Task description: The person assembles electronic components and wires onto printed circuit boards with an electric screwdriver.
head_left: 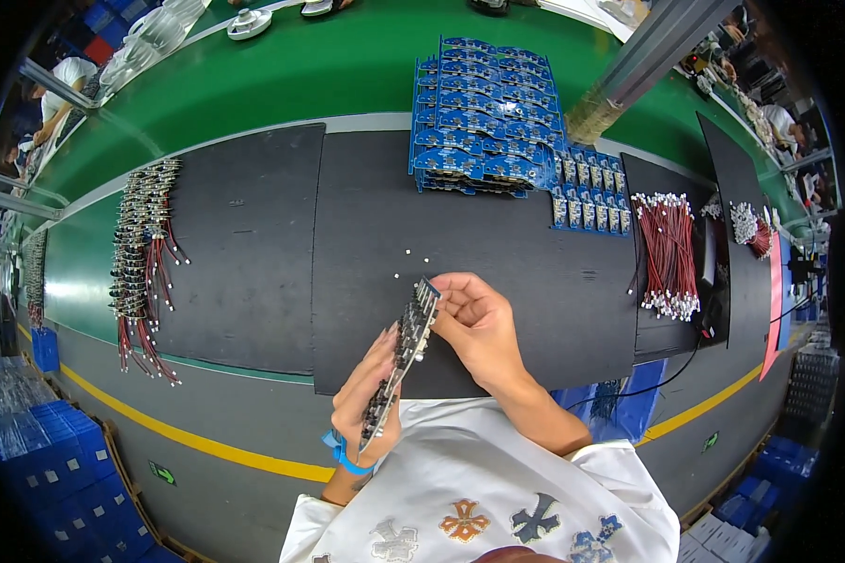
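My left hand (368, 389), with a blue band on its wrist, grips a long circuit board panel (404, 352) tilted steeply on edge above the front of the black mat. Dark and white small parts line the panel. Close against its upper end is my right hand (479, 324), fingers curled in and thumb bent toward them. Whatever those fingertips pinch is hidden. Just beyond the panel's top lie three tiny white pieces (426, 260) on the mat (498, 263).
Stacked blue circuit boards (483, 117) stand at the back, beside smaller blue boards (591, 192) and a metal post (648, 66). Red wire bundles with white connectors (667, 253) lie right. Wired board assemblies (143, 253) sit left. Blue crates (56, 460) stand on the floor.
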Demonstrator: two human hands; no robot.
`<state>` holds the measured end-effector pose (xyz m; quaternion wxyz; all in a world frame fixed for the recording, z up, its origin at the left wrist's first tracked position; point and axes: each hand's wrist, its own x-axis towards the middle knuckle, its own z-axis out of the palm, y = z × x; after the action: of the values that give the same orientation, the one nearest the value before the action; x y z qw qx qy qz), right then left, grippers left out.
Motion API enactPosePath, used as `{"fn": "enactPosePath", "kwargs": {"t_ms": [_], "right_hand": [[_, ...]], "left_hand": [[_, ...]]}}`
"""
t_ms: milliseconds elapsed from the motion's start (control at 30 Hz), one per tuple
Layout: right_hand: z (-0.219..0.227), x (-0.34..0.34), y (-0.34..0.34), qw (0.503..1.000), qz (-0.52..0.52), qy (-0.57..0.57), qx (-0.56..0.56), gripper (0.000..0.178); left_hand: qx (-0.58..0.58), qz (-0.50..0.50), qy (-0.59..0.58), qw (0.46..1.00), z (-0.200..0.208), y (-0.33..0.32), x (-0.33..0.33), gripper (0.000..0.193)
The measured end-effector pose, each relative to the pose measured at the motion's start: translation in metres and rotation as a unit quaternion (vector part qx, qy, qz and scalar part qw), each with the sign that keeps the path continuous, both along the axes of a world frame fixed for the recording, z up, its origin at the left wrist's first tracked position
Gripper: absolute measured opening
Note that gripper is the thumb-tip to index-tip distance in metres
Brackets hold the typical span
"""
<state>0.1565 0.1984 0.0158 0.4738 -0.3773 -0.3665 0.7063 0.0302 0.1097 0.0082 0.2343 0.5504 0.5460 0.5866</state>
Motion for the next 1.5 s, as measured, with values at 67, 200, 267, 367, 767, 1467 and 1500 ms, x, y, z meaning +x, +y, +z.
{"fn": "enactPosePath", "kwargs": {"t_ms": [67,200,267,367,767,1467,1500], "right_hand": [[-0.001,0.001,0.001,1.000,0.013,0.003,-0.023,0.023],[-0.002,0.003,0.001,1.000,0.016,-0.004,-0.019,0.022],[-0.002,0.004,0.001,1.000,0.018,-0.020,-0.006,0.022],[-0.001,0.001,0.002,1.000,-0.001,-0.014,0.017,0.022],[0.003,0.002,0.001,0.999,-0.026,-0.021,0.011,0.024],[0.010,0.000,0.002,0.999,-0.013,0.018,0.024,0.026],[0.010,0.000,0.002,0.999,-0.013,0.018,0.024,0.026]], "left_hand": [[0.041,-0.012,0.027,0.999,0.001,0.003,0.001,0.022],[0.031,-0.024,0.043,0.998,0.000,0.002,-0.003,0.027],[-0.008,-0.033,0.079,0.996,0.001,0.001,-0.005,0.031],[0.025,-0.024,0.044,0.998,0.000,0.002,-0.003,0.027],[-0.046,0.022,-0.010,0.999,-0.001,-0.001,0.001,0.019],[0.010,-0.012,0.020,1.000,-0.004,0.004,0.000,0.022],[0.009,-0.012,0.020,1.000,-0.004,0.004,0.000,0.022]]}}
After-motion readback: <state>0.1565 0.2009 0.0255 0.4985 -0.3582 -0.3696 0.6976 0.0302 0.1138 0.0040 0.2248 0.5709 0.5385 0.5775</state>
